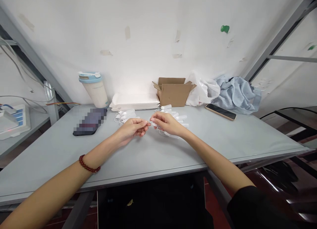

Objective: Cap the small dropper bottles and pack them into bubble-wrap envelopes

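Note:
My left hand (132, 130) is closed in a pinch, its thumb and forefinger tips meeting my right hand's fingers over the middle of the table. My right hand (168, 122) pinches a small whitish plastic piece (152, 123), mostly covered by the fingers. What exactly sits in the left fingertips is too small to make out. Behind the left hand lies a group of translucent white plastic tubes (126, 114) with thin white loops at their ends. More such tubes (182, 117) are spread behind and beside the right hand, partly hidden by it.
A stack of white flat boxes or sheets (136, 102) and an open cardboard box (174, 94) stand against the wall. Left are a cup (95, 92) and a dark, pixelated phone-like item (90, 121); right, a plastic bag (203, 90), blue cloth (237, 93) and phone (220, 111).

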Action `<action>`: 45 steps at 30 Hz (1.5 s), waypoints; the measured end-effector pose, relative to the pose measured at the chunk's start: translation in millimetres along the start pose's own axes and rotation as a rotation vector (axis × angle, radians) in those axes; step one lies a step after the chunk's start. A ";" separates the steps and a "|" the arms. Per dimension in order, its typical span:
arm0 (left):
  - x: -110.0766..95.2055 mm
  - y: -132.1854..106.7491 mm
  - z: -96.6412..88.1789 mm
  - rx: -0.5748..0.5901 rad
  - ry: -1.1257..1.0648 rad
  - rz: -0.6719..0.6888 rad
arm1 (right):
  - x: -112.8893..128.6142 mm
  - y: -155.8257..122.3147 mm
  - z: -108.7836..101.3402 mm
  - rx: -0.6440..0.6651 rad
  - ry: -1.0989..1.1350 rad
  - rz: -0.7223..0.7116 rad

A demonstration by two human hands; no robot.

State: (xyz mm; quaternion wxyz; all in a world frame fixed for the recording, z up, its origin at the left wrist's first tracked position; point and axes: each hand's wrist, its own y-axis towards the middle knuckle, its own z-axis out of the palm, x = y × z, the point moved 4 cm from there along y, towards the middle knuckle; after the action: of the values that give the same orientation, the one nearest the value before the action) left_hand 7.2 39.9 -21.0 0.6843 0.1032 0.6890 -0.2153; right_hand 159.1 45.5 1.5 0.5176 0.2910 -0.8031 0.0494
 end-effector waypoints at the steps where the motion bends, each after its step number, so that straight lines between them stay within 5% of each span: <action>1: 0.4 0.2 -0.2 -0.002 0.003 0.000 | -0.1 0.0 0.4 0.003 0.003 0.002; 22: 0.7 3.5 -1.6 -0.111 0.279 0.188 | -18.7 2.9 10.8 -0.109 -0.039 -0.028; 39: -8.6 0.6 -2.9 -0.142 0.373 0.200 | -12.1 1.9 9.0 -0.090 0.013 -0.028; 45: -21.7 -5.1 -10.9 -0.330 0.342 0.242 | -7.6 1.4 0.1 -0.129 -0.069 0.022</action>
State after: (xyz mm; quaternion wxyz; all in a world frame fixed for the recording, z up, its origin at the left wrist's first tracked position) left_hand -3.9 43.5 0.9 0.5862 0.1066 0.8031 0.0040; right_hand 160.5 49.8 -4.8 0.5067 0.2500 -0.8251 -0.0068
